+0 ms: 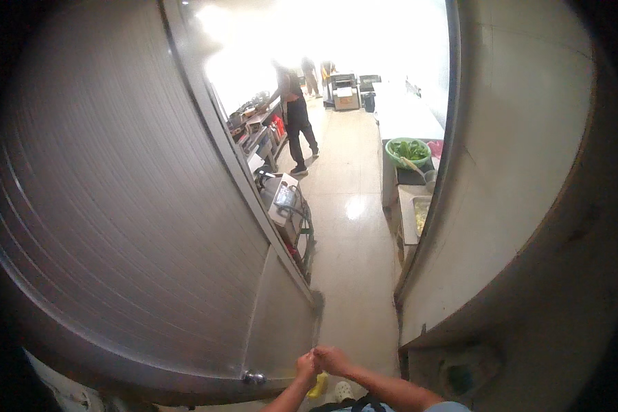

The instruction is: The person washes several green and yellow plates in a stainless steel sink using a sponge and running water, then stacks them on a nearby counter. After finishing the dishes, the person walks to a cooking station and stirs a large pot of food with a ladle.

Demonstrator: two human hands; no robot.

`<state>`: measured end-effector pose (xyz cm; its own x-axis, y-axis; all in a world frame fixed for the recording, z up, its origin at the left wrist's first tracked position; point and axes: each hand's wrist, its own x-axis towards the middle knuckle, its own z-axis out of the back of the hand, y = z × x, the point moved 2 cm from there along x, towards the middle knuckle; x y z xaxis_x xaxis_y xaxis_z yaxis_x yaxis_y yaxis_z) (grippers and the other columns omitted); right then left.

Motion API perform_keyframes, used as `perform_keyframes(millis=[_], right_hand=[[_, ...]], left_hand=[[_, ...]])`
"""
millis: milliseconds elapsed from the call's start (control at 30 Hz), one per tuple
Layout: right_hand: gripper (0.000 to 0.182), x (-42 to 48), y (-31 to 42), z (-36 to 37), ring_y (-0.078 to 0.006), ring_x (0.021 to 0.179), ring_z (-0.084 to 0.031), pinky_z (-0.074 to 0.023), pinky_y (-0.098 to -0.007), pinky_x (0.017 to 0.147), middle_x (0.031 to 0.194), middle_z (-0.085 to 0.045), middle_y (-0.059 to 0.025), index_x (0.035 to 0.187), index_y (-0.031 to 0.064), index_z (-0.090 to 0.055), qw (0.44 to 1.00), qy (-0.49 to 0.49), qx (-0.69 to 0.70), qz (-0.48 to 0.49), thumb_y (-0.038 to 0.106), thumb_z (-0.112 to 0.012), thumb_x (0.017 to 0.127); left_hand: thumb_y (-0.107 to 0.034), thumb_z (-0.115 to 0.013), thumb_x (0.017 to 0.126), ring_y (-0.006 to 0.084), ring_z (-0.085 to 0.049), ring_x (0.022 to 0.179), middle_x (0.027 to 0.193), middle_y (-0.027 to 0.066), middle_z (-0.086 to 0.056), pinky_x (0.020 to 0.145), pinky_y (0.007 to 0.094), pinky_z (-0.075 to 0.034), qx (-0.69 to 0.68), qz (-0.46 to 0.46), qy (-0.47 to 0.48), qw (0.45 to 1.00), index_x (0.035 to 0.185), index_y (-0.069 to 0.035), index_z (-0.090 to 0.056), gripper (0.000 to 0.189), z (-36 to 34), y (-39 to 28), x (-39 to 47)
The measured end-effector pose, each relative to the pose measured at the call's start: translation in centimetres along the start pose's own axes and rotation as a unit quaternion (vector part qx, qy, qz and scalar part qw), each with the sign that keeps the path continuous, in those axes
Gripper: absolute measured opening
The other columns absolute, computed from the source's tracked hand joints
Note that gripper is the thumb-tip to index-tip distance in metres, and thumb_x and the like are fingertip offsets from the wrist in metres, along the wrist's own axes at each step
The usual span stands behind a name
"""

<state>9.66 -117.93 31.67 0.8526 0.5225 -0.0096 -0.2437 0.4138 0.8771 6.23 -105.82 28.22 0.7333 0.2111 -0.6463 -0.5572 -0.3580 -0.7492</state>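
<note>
My left hand (pixel 308 364) and my right hand (pixel 331 359) meet in front of me at the bottom centre, with the fingers drawn together. Whether anything is between them cannot be told. Just below the hands shows a small yellow thing (pixel 318 386), too unclear to name; whether a hand holds it is hidden. A pale clog with holes (pixel 344 391) is on the floor beneath. To the left of the hands is a grey ribbed door (pixel 134 206) with a round metal knob (pixel 254 377).
Beyond the doorway, a person in dark clothes (pixel 296 113) stands at a counter on the left. A machine with cables (pixel 284 198) is nearer. On the right, a green basket of leafy greens (pixel 409 153) and a metal tray (pixel 421 216) rest on counters. Tiled floor (pixel 347 257) runs between.
</note>
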Motion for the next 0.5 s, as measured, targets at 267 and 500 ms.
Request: perform_keyframes(millis=[267,500], right_hand=[[0.027,0.6,-3.5,6.6,-0.0379,0.096,-0.063,-0.0525,-0.0461,0.082,0.107,-0.063,-0.0172,0.11,0.0086,-0.066,0.998,-0.01,-0.057,0.009,0.009,-0.058,0.085],[0.026,-0.2,-9.3,8.9,-0.0366,0.094,-0.063,-0.053,-0.0445,0.08,0.105,-0.063,-0.017,0.107,0.0073,-0.067,0.994,0.049,-0.097,0.003,0.008,-0.059,0.083]], left_hand=[[-0.012,-0.061,0.089,0.0193,-0.069,0.077,0.085,0.0068,-0.065,0.062,0.0323,-0.058,0.218,-0.079,-0.01,0.973,0.1,0.0,-0.062,0.016,1.1,-1.2,1.3],[-0.007,-0.061,0.088,0.0198,-0.068,0.072,0.087,0.0114,-0.067,0.057,0.0299,-0.057,0.069,-0.057,-0.089,0.992,0.099,0.003,-0.06,0.015,1.9,1.1,0.8]])
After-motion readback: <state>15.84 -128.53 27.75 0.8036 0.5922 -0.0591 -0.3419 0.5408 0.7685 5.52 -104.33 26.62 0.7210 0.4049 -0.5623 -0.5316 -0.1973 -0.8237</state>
